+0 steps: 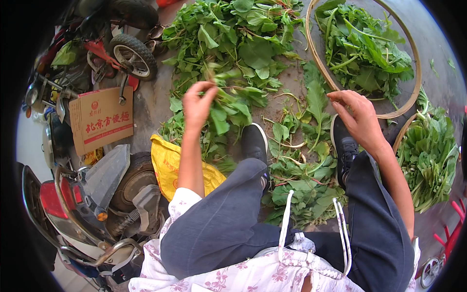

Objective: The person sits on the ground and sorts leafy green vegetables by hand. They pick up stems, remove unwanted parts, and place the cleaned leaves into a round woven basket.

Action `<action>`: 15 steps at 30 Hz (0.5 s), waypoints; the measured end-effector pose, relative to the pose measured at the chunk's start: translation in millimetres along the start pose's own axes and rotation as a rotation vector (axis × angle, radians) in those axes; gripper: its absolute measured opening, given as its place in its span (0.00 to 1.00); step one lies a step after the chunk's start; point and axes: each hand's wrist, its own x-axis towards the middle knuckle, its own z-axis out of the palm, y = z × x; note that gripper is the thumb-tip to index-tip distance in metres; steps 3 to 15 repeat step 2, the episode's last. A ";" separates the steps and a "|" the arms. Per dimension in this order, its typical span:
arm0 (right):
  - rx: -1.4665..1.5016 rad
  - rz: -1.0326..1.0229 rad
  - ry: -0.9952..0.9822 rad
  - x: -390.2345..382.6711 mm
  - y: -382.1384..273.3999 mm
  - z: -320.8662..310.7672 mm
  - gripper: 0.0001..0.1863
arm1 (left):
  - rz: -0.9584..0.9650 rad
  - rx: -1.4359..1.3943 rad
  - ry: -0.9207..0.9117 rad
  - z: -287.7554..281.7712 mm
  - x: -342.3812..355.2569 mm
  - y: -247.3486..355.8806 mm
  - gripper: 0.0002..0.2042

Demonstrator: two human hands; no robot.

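Note:
My left hand [198,103] is closed on the stems of a leafy green [224,111], whose leaves hang down beside the fingers. Behind it spreads a big heap of leafy greens [258,52], some with reddish stems. My right hand [359,116] is held above my right shoe, fingers bent and the tips drawn together; whatever is between them, if anything, is too small to make out. Just beyond it, a round wooden-rimmed basket [417,82] holds larger green leaves [365,53]. Loose leaves and stems [306,180] lie on the ground between my feet.
A yellow bag [163,163] lies by my left forearm. To the left stand a cardboard box [103,119], a motorbike [114,194] and a small wheeled vehicle [131,56]. At right are a bundle of greens [428,158] and a red-framed wheeled thing [450,243].

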 end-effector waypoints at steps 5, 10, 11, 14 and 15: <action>0.098 0.089 -0.069 0.2 -7.3 -3.3 0.10 | -0.009 -0.175 0.067 -33.6 3.5 24.7 0.08; 0.098 0.089 -0.069 0.2 -7.3 -3.3 0.10 | -0.009 -0.175 0.067 -33.6 3.5 24.7 0.08; 0.098 0.089 -0.069 0.2 -7.3 -3.3 0.10 | -0.009 -0.175 0.067 -33.6 3.5 24.7 0.08; 0.098 0.089 -0.069 0.2 -7.3 -3.3 0.10 | -0.009 -0.175 0.067 -33.6 3.5 24.7 0.08; 0.098 0.089 -0.069 0.2 -7.3 -3.3 0.10 | -0.009 -0.175 0.067 -33.6 3.5 24.7 0.08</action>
